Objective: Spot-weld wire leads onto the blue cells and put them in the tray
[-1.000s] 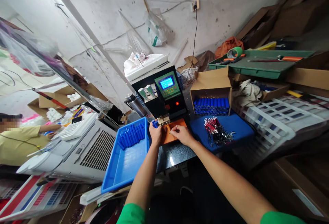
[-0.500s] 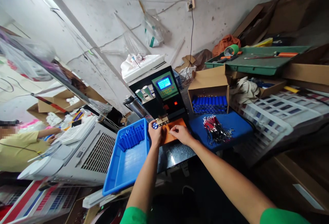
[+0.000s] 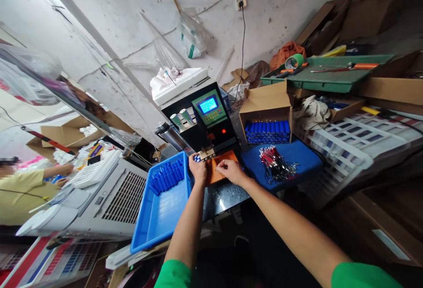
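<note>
My left hand point(image 3: 198, 172) is closed around a blue battery pack point(image 3: 197, 158), whose round cell ends show just above the fingers. The pack sits against the brass-coloured head point(image 3: 207, 155) at the foot of a black machine with a lit screen point(image 3: 209, 105). Over the orange plate point(image 3: 216, 175), right of the pack, my right hand point(image 3: 232, 171) pinches thumb and fingers together; whatever they hold is too small to name.
Blue battery packs lie in a blue tray point(image 3: 165, 230) at left. More are stacked in a cardboard box point(image 3: 264, 102). Red and black wire leads point(image 3: 276, 164) lie on a blue surface at right. A co-worker in a yellow top point(image 3: 26, 195) is at far left.
The whole view has shifted slightly. My left hand stays on the battery pack at the machine, and my right hand stays pinched over the orange plate with little change.
</note>
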Demonstrator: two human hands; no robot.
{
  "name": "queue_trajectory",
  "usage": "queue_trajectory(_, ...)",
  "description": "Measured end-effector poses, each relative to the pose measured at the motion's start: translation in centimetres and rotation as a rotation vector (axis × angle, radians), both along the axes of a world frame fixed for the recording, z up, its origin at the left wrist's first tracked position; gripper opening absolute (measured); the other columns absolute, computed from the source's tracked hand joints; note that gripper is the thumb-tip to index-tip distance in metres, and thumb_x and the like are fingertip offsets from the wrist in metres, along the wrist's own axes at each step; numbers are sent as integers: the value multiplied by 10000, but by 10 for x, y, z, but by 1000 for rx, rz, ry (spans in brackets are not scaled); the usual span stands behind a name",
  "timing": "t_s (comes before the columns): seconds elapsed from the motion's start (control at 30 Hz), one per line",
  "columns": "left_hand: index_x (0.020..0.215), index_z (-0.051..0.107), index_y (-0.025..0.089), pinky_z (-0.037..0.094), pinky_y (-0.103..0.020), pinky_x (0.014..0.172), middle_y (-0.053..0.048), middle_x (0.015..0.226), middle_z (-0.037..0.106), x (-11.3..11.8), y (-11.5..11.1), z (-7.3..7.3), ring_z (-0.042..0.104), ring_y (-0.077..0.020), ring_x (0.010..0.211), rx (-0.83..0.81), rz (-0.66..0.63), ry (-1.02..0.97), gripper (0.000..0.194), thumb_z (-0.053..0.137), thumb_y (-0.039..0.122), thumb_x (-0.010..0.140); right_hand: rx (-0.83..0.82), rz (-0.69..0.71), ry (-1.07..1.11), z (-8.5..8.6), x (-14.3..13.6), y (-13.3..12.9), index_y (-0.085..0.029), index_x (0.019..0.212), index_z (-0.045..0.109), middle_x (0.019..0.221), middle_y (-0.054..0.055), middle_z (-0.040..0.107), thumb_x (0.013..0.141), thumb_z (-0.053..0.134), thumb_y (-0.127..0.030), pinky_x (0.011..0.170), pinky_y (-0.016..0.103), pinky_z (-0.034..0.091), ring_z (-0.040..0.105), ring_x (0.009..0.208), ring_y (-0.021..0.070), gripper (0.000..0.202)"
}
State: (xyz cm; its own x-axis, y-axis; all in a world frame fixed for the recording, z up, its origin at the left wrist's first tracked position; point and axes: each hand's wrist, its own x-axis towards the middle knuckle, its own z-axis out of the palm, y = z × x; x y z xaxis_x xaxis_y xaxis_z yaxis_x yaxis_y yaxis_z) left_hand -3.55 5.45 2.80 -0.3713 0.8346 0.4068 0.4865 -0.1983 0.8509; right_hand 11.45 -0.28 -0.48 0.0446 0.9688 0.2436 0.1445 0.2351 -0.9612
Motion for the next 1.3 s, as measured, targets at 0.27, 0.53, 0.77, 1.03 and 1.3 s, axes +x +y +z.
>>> queue_trajectory(0.27,933,612,168,485,-281,788,-33,898,658,-3,-9,-1,619,-164,820,-15,-43,-33,359,770,227,615,11,-4,-22,3,1,-2,-204,747,723,723,11,719,799,664,-312,619,237,446,642,674,158,134)
queue_trajectory(0.53,927,607,164,485,-273,749,-25,860,655,-6,-3,-6,614,-156,774,-45,-17,-18,363,774,242,614,26,-4,-25,0,0,0,-200,753,718,714,9,711,802,657,-328,621,238,442,633,665,155,150)
queue_trajectory(0.77,976,602,175,485,-282,794,-33,921,660,-4,-4,-8,620,-164,832,-35,-16,-17,375,753,245,640,2,-8,-22,6,2,-3,-194,739,709,695,12,708,795,660,-319,605,238,439,632,650,155,146)
queue_trajectory(1.03,1075,589,188,486,-343,921,-65,1049,642,1,-10,0,627,-202,973,2,-42,-47,490,776,201,623,7,-17,-20,6,2,-2,-197,722,703,701,17,712,790,662,-321,616,246,452,640,664,164,147)
queue_trajectory(1.3,1239,521,195,436,-407,1052,-110,1238,572,-5,-22,-9,574,-256,1173,31,-83,-99,706,826,251,605,15,19,6,7,6,-6,-189,757,709,763,37,734,795,632,-330,683,272,488,661,709,178,165)
